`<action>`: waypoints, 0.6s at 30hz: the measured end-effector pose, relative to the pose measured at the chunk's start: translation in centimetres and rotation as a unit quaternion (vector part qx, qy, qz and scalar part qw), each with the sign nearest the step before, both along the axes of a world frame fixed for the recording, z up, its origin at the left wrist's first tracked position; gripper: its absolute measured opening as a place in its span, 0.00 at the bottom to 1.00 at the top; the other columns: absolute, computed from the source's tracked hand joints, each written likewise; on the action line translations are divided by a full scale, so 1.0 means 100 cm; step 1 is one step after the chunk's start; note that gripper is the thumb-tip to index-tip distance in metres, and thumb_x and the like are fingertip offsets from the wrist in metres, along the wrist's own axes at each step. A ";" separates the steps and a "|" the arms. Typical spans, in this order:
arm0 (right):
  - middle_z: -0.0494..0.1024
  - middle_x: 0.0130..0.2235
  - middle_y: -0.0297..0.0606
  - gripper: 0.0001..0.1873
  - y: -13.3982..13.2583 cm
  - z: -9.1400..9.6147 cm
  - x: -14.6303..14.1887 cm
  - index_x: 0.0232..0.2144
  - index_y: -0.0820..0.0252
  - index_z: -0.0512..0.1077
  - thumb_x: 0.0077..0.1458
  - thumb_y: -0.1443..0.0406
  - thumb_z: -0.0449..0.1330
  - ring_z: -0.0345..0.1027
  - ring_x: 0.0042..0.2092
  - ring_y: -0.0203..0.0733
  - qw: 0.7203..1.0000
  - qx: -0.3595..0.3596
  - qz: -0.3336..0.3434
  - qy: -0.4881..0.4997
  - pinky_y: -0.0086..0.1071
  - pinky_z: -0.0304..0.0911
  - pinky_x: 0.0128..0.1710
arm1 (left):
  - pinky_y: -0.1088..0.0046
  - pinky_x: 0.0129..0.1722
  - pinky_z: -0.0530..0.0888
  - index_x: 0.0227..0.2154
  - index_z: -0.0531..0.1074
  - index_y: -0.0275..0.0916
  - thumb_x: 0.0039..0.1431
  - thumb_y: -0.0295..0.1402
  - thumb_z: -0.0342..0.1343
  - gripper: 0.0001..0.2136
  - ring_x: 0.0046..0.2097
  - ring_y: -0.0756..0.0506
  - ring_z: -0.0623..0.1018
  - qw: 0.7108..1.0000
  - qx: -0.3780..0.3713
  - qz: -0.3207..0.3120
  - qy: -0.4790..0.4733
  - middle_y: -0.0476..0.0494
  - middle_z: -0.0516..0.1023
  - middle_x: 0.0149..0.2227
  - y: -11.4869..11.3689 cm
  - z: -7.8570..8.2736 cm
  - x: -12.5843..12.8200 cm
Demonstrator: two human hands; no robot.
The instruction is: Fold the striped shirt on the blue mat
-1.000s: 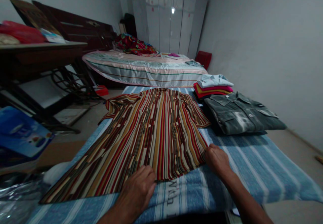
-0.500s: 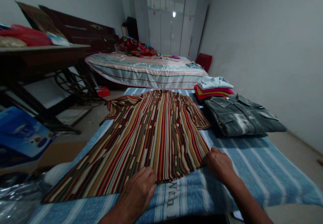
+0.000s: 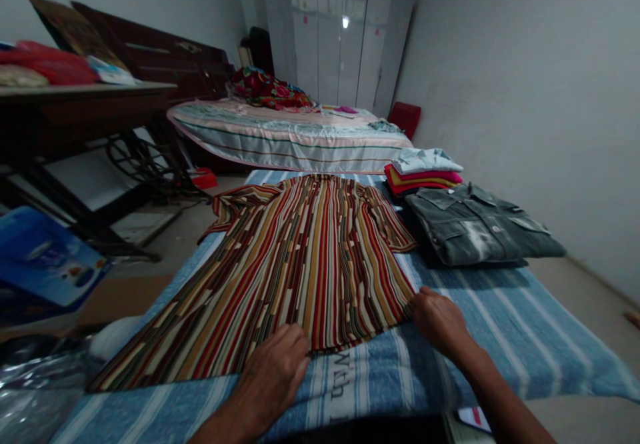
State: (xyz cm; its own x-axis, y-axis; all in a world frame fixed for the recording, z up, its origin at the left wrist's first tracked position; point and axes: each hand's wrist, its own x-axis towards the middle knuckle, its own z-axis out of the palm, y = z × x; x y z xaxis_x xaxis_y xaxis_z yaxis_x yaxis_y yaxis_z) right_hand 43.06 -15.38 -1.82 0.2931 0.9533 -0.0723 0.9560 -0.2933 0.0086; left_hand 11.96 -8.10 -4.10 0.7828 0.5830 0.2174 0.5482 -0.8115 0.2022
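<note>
Left of the denim jacket [image 3: 480, 227], the limp, light-looking striped shirt [image 3: 320, 257] suits holding by its hem [image 3: 356, 343]: right hand [image 3: 439, 319] pinching, left hand [image 3: 281, 363] apparently too.

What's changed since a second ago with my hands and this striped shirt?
Very little. Your right hand has shifted slightly to the right, still holding the near right corner of the striped shirt. Nothing was visibly taken hold of or let go. Your left hand stays at the near hem; the folded dark jacket and clothes stack stayed put.
</note>
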 end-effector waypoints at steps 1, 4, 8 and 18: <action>0.74 0.34 0.41 0.14 -0.001 0.000 0.004 0.28 0.63 0.73 0.57 0.72 0.48 0.70 0.32 0.39 1.000 0.016 -0.005 0.019 0.31 0.53 0.30 | 0.67 0.39 0.67 0.32 0.65 0.40 0.56 0.22 0.46 0.07 0.39 0.45 0.69 1.000 -0.003 0.000 -0.001 0.47 0.70 0.35 0.000 0.000 0.000; 0.73 0.32 0.39 0.11 -0.007 0.002 0.015 0.26 0.61 0.71 0.54 0.69 0.49 0.68 0.32 0.39 0.992 0.081 -0.013 0.098 0.30 0.53 0.30 | 0.67 0.39 0.67 0.33 0.66 0.40 0.56 0.23 0.47 0.07 0.40 0.44 0.69 1.000 -0.011 -0.002 -0.005 0.46 0.70 0.36 0.000 0.002 -0.001; 0.72 0.27 0.35 0.09 -0.014 0.003 0.025 0.25 0.59 0.70 0.48 0.65 0.50 0.66 0.30 0.40 0.953 0.165 -0.059 0.248 0.30 0.55 0.31 | 0.66 0.40 0.68 0.36 0.66 0.41 0.54 0.23 0.51 0.09 0.41 0.43 0.69 1.000 -0.016 -0.004 -0.019 0.46 0.70 0.37 -0.002 0.005 -0.001; 0.70 0.21 0.33 0.13 -0.030 -0.009 0.032 0.21 0.56 0.67 0.47 0.58 0.47 0.64 0.26 0.40 0.934 0.201 -0.113 0.272 0.32 0.53 0.28 | 0.63 0.40 0.66 0.35 0.65 0.40 0.54 0.20 0.48 0.09 0.41 0.43 0.67 1.000 0.000 -0.005 -0.012 0.46 0.69 0.38 -0.005 0.004 0.003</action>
